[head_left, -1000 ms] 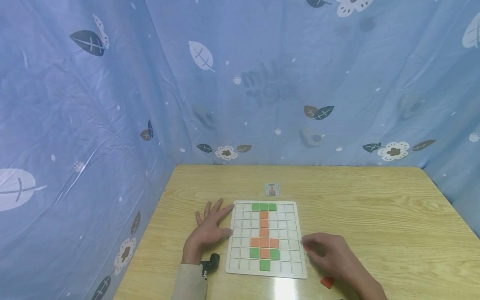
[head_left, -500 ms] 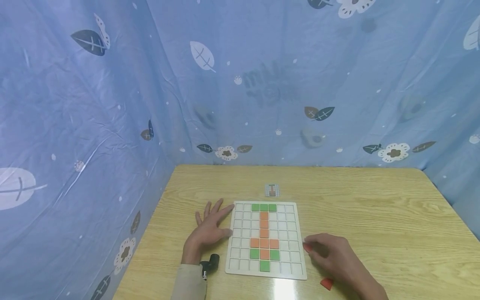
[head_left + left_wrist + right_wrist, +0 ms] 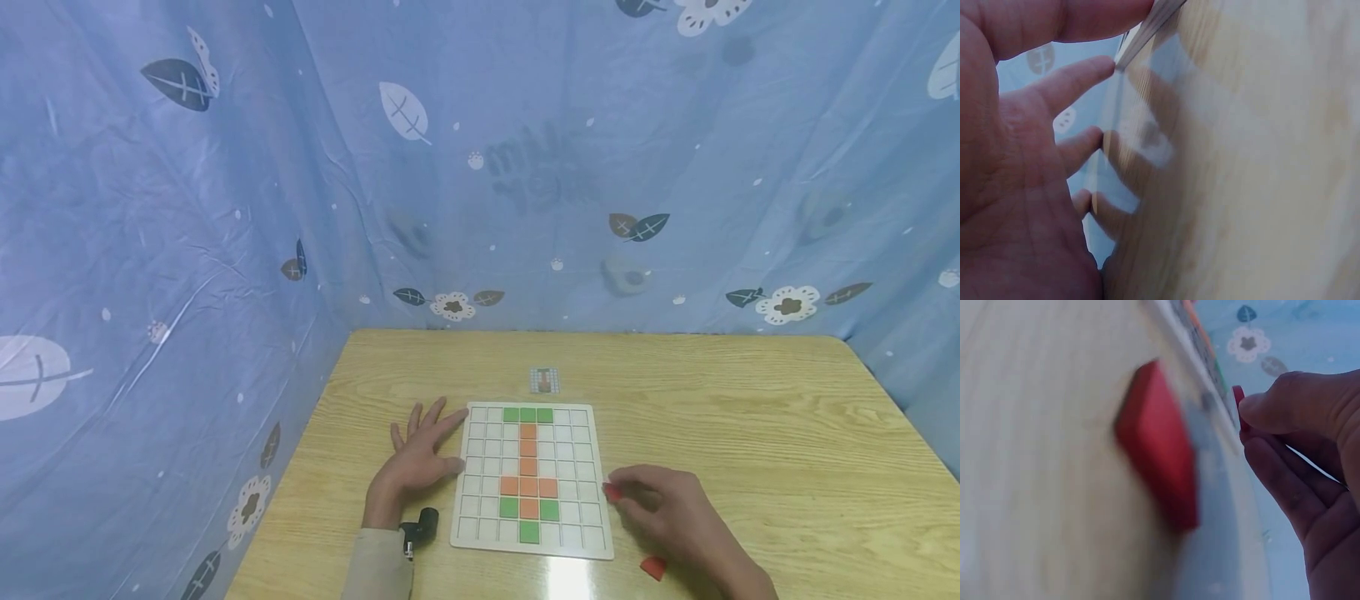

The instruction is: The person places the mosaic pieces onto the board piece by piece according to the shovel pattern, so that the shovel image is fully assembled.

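A white grid board [image 3: 577, 529] lies on the table, with several green and orange square tiles [image 3: 528, 486] in its cells. My left hand [image 3: 422, 454] rests at the board's left side, fingers spread, with index fingertip and thumb at its edge. In the left wrist view, that hand's palm [image 3: 1016, 162] and straight fingers show against the wood. Beside the board's lower right edge, my right hand [image 3: 663, 508] pinches a small red piece [image 3: 612, 492] between thumb and fingers; the right wrist view shows this red piece [image 3: 1239, 400] nearly edge-on.
Another red piece [image 3: 654, 567], with one rounded side, lies on the table below my right wrist. A small printed card [image 3: 544, 381] with a grid picture sits behind the board. A black device [image 3: 422, 527] is at my left wrist. A blue patterned curtain [image 3: 555, 167] hangs behind the table.
My right hand has shifted slightly right from the board's edge, and the red piece in its fingers has turned so more of it shows. The left hand and the tiles stay put.
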Demonstrator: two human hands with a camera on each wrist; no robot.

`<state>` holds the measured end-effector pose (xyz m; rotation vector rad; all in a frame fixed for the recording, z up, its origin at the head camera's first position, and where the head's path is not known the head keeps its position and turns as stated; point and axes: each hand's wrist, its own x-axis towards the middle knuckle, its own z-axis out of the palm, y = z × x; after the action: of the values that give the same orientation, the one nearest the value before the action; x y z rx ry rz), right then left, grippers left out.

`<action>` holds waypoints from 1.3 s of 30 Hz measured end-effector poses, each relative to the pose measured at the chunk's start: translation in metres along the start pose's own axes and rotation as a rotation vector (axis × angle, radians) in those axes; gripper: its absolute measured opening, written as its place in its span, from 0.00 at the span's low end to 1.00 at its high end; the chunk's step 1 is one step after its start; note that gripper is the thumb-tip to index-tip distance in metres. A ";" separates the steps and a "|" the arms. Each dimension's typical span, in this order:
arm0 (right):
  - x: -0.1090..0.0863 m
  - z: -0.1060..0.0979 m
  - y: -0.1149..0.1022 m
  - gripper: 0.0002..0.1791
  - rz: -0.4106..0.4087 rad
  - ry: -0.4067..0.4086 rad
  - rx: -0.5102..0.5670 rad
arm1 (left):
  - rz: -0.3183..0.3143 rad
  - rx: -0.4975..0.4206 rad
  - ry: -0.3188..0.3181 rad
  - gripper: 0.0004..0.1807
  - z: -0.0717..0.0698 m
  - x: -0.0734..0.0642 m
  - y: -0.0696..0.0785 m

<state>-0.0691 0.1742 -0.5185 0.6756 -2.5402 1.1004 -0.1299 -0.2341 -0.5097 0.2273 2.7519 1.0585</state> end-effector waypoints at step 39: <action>0.036 0.044 -0.070 0.21 -0.135 -0.202 0.454 | 0.006 -0.015 0.002 0.49 0.000 -0.001 0.000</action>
<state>-0.0657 0.0889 -0.4894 1.1020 -2.3683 1.6519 -0.1287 -0.2343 -0.5092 0.2327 2.7455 1.0814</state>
